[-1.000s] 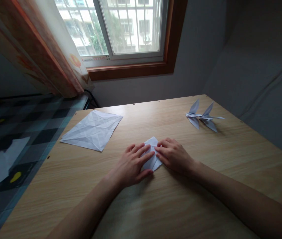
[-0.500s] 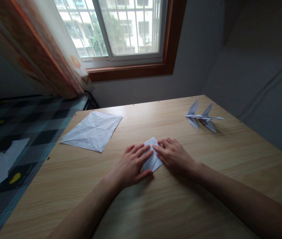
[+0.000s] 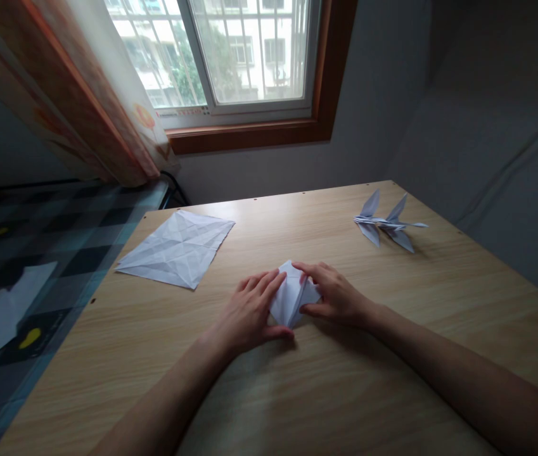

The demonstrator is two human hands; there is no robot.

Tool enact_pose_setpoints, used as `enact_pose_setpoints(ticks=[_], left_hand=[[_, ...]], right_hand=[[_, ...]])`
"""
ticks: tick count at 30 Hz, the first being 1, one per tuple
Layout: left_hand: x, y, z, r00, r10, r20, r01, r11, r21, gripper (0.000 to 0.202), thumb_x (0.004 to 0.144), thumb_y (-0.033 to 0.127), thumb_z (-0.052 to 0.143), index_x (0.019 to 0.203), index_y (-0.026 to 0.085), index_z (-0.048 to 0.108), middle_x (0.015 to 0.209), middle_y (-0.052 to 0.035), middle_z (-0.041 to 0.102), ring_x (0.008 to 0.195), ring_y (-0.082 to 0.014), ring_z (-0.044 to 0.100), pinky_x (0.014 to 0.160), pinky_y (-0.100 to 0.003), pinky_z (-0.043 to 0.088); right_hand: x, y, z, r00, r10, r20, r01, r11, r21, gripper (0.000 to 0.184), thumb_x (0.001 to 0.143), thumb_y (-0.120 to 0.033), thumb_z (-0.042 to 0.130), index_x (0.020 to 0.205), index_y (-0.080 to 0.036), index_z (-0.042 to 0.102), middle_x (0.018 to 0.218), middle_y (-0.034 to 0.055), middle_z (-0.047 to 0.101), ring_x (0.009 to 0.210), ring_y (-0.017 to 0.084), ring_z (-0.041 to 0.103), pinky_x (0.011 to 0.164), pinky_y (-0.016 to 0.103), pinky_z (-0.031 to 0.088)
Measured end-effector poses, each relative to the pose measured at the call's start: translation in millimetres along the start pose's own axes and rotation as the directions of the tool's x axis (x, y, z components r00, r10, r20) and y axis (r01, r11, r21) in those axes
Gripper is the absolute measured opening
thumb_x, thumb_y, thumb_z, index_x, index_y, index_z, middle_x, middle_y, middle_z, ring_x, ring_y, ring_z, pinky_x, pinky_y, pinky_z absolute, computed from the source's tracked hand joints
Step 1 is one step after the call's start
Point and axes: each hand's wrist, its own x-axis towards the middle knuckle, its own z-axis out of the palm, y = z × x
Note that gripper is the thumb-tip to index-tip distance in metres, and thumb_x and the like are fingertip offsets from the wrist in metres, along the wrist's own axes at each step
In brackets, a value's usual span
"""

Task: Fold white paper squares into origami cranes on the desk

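A small white folded paper (image 3: 288, 294) with a diamond outline lies on the wooden table, between my two hands. Along its left side, my left hand (image 3: 252, 310) lies flat with fingers stretched over the edge and the thumb apart near the bottom corner. My right hand (image 3: 333, 292) curls around the right part, thumb low and index finger near the top corner, holding a flap that stands a little away from the rest. Part of that flap is hidden by the fingers.
A creased white paper sheet (image 3: 176, 250) lies at the table's back left. A folded paper figure with pointed wings (image 3: 385, 221) rests at the back right. Beyond the left edge, more white paper (image 3: 5, 316) lies on a checked cloth (image 3: 83, 228). Behind the table is a window (image 3: 254, 57).
My right hand has gone from lying flat on the folded paper to gripping its right side. A flap there has opened out to the right. My left hand stays nearly in place.
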Motion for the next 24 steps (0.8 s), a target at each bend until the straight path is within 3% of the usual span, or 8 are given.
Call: enact_pose_setpoints(ticks=[4,7,10,13,19,24], left_hand=[[-1.3,-2.1,3.2,0.997,-0.010,-0.077,0.007,0.999,-0.040,0.114,0.062,0.074,0.070,0.150,0.020,0.022,0.142,-0.0186,0.045,0.127,-0.0357,0.044,0.105,-0.050,0.035],[-1.0,-2.7,1.1,0.992,-0.041,-0.122,0.033,0.997,-0.070,0.103,0.057,0.071,0.076,0.139,0.020,0.040,0.129,-0.0165,0.052,0.117,-0.0342,0.051,0.099,-0.049,0.042],[0.2,-3.8,-4.0,0.993,-0.037,-0.116,0.030,0.997,-0.067,0.073,0.057,0.071,0.075,0.105,0.019,0.060,0.113,-0.0125,0.058,0.104,-0.0301,0.057,0.092,-0.046,0.046],[0.9,-6.6,-7.7,0.994,0.011,-0.108,-0.019,0.998,-0.067,0.060,0.062,0.074,0.070,0.085,0.019,0.058,0.107,-0.0105,0.062,0.106,-0.0292,0.057,0.093,-0.045,0.045],[1.2,-11.1,-6.8,0.988,0.122,-0.092,-0.128,0.990,-0.059,0.051,0.068,0.066,0.071,0.076,0.019,0.054,0.120,-0.0131,0.062,0.118,-0.0309,0.056,0.102,-0.046,0.041],[1.4,-10.1,-5.6,0.991,0.081,-0.110,-0.092,0.991,-0.096,0.056,0.062,0.064,0.076,0.089,0.020,0.054,0.113,-0.0135,0.065,0.114,-0.0312,0.060,0.101,-0.047,0.043]], right_hand=[[-1.1,2.6,-2.9,0.984,-0.176,-0.018,0.174,0.981,-0.081,0.025,0.074,-0.010,0.062,0.096,-0.020,0.067,0.094,0.0058,0.069,0.087,0.022,0.056,0.082,0.036,0.046],[-2.0,2.9,-8.8,0.971,-0.230,0.065,0.238,0.956,-0.174,0.013,0.074,-0.019,0.066,0.087,-0.021,0.068,0.097,0.0049,0.070,0.087,0.023,0.055,0.084,0.039,0.042],[-1.7,1.8,-14.9,0.974,-0.200,0.109,0.219,0.954,-0.206,0.024,0.077,-0.038,0.069,0.092,-0.020,0.067,0.103,0.0069,0.070,0.091,0.024,0.055,0.085,0.042,0.039],[-0.8,1.6,-17.3,0.980,-0.170,0.102,0.190,0.953,-0.236,0.024,0.078,-0.039,0.068,0.091,-0.019,0.067,0.103,0.0066,0.070,0.091,0.024,0.056,0.084,0.041,0.038],[-0.7,8.9,-15.0,0.948,-0.313,0.059,0.315,0.896,-0.312,0.020,0.082,-0.039,0.066,0.087,-0.019,0.068,0.097,0.0061,0.073,0.087,0.022,0.057,0.080,0.037,0.037],[0.3,11.2,-16.6,0.915,-0.392,0.089,0.398,0.852,-0.340,0.023,0.093,-0.037,0.056,0.083,-0.019,0.066,0.090,0.0060,0.072,0.078,0.018,0.058,0.074,0.032,0.038]])
